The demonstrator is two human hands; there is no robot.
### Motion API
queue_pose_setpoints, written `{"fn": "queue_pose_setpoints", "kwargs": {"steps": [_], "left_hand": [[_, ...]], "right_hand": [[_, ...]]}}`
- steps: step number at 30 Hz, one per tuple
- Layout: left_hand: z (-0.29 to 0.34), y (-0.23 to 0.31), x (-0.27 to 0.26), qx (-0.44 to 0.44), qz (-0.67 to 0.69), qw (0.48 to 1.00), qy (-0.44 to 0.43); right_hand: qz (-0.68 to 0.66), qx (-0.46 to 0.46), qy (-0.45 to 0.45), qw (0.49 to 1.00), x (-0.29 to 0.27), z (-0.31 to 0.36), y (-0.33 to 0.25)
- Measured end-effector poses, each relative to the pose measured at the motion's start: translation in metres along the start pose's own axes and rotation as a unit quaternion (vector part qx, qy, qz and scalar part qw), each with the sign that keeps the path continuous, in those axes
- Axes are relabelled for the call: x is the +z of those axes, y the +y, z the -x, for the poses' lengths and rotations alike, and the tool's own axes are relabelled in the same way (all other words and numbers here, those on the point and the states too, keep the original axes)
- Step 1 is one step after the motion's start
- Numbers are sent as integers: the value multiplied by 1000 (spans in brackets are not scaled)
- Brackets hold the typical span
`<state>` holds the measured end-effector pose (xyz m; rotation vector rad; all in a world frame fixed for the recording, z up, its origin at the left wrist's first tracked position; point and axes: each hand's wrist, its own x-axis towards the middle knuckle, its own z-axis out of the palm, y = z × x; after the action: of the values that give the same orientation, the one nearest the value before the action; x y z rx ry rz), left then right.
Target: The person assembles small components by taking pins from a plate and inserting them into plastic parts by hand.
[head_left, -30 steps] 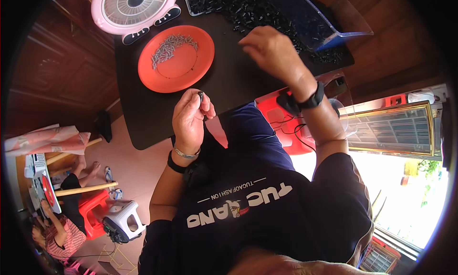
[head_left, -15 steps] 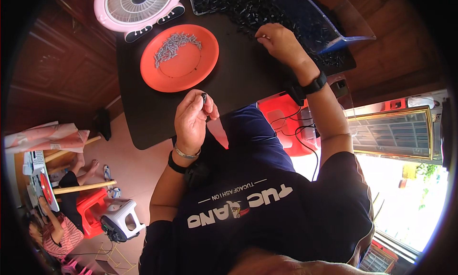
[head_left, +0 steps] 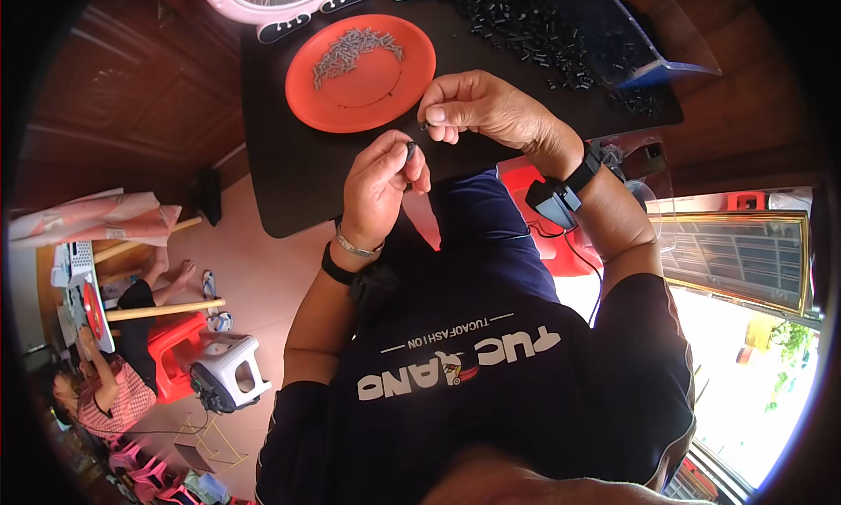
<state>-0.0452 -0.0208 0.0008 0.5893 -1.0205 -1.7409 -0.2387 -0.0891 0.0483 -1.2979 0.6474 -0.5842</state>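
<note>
My left hand (head_left: 372, 194) is closed in front of the orange-red plate (head_left: 359, 98), gripping a small black plastic piece (head_left: 411, 149) between thumb and fingers. Just right of it, my right hand (head_left: 491, 111) pinches a tiny dark piece (head_left: 425, 126) at its fingertips. The two hands are close but apart, above the near part of the dark table (head_left: 280, 190). On the plate's far side lie many small grey screw-like pieces (head_left: 350, 51). A spread of small black tubular parts (head_left: 547, 45) covers the table's far right.
A pink fan (head_left: 272, 7) stands at the far left of the table. A clear bluish bin (head_left: 661, 71) is tipped beside the black parts. Left on the floor are a red stool (head_left: 171, 356), a white stool (head_left: 236, 369) and another person (head_left: 114, 400) seated at work.
My right hand has come from the black parts toward my left hand, now with a tiny dark piece in its pinch. My left hand still grips its black piece. The view has shifted slightly.
</note>
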Motion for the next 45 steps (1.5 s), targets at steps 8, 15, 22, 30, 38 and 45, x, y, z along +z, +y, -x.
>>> {"fn": "queue_pose_setpoints", "kwargs": {"steps": [8, 15, 22, 30, 38, 45], "left_hand": [[3, 2, 2, -5, -11, 1000, 7], [5, 0, 6, 2, -31, 999, 32], [5, -2, 12, 28, -62, 996, 61], [5, 1, 12, 25, -4, 996, 80], [5, -6, 10, 47, 9, 995, 90], [7, -9, 10, 90, -10, 991, 96]], "right_hand": [[112, -12, -34, 993, 12, -1, -4], [276, -71, -4, 959, 23, 4, -17], [413, -196, 74, 886, 32, 8, -13], [461, -311, 99, 825, 41, 5, -5], [146, -102, 23, 984, 32, -4, 1], [107, -52, 0, 993, 32, -8, 3]]}}
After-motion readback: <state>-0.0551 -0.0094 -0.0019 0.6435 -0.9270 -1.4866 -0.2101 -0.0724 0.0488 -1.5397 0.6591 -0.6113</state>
